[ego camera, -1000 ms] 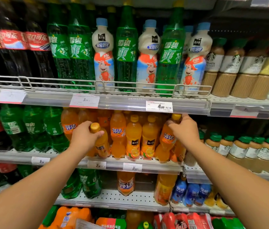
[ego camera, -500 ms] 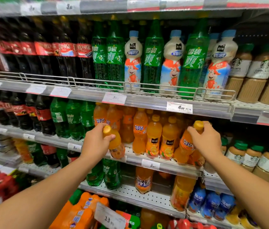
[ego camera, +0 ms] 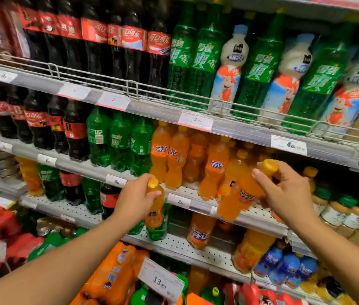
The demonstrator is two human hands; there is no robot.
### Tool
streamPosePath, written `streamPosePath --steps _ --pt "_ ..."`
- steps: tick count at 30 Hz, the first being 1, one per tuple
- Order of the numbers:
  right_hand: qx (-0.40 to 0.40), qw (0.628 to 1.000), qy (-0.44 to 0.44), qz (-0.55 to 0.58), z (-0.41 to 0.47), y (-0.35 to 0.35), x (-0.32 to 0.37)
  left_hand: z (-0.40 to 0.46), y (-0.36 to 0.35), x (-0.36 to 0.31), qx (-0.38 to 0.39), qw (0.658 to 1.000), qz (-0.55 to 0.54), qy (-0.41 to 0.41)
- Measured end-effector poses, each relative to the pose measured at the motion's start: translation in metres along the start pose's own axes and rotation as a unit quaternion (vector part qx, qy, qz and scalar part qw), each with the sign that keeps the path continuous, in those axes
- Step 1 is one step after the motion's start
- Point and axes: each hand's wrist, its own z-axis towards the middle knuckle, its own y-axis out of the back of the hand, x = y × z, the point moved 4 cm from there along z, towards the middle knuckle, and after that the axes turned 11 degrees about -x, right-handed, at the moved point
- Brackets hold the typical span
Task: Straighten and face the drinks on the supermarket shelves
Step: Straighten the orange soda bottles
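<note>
My left hand [ego camera: 135,201] grips a small orange juice bottle [ego camera: 155,208] by its neck, held out in front of the middle shelf [ego camera: 198,209]. My right hand [ego camera: 284,194] holds an orange Fanta bottle [ego camera: 238,197] near its yellow cap; the bottle tilts, its base toward the left over the shelf edge. Behind them several orange Fanta bottles [ego camera: 175,157] stand on that shelf.
Green Sprite bottles [ego camera: 120,142] and cola bottles [ego camera: 35,124] stand left of the Fanta. The upper shelf holds cola, tall Sprite [ego camera: 260,67] and white milk drink bottles [ego camera: 229,69] behind a wire rail [ego camera: 218,104]. Coffee bottles [ego camera: 348,214] stand at right. Multipacks [ego camera: 112,276] sit below.
The view has swung left and moved closer. My left hand has drawn its small bottle down and off the shelf front; my right hand has tipped the Fanta bottle further out.
</note>
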Motion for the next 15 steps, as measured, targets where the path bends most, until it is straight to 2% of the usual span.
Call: streamPosePath --steps 3,7,15 --pt "0.024 0.999 -0.005 0.033 -0.004 -0.046 0.030 0.011 0.007 0.014 0.013 1.000 -0.024 -0.004" --pt "0.034 0.999 0.014 0.023 -0.001 -0.095 0.053 0.026 0.021 0.031 0.021 0.999 -0.036 -0.017" --pt "0.040 0.999 -0.016 -0.025 0.016 -0.143 0.056 0.042 0.046 0.057 0.053 0.997 -0.048 -0.023"
